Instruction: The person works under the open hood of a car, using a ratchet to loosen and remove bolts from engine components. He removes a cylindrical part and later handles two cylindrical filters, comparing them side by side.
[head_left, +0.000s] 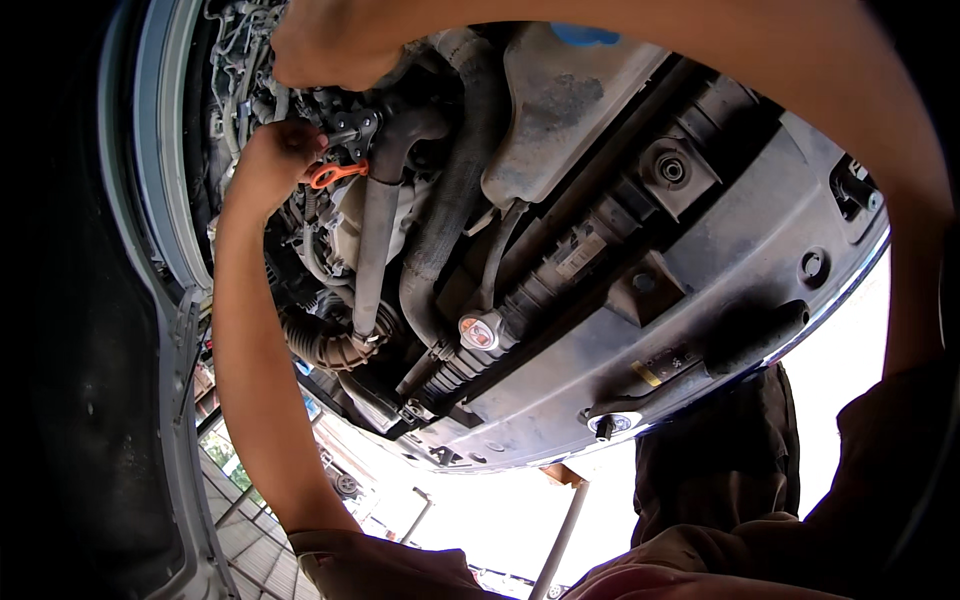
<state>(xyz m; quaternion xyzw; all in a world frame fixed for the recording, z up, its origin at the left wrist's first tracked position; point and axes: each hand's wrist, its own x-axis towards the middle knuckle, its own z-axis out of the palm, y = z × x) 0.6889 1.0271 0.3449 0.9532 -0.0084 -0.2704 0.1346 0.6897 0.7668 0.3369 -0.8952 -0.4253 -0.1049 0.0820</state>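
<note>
My left hand (275,160) reaches into the engine bay with its fingers curled together next to an orange loop handle (338,175). By its fingertips is a short metal cylinder (343,136), which runs to a dark bracket with bolts (366,130). What the fingers hold is hidden. My right hand (330,50) is bent over the engine at the top edge, just beyond the left one, and its fingers are out of sight. A thick black hose (465,170) and a grey pipe (376,240) pass to the right of the left hand.
A pale plastic reservoir with a blue cap (587,35) lies under my right forearm. The radiator cap (479,332) and front panel (590,350) are nearer me. A ribbed intake hose (325,345) is beside my left forearm. The car body's edge (180,150) runs along the left.
</note>
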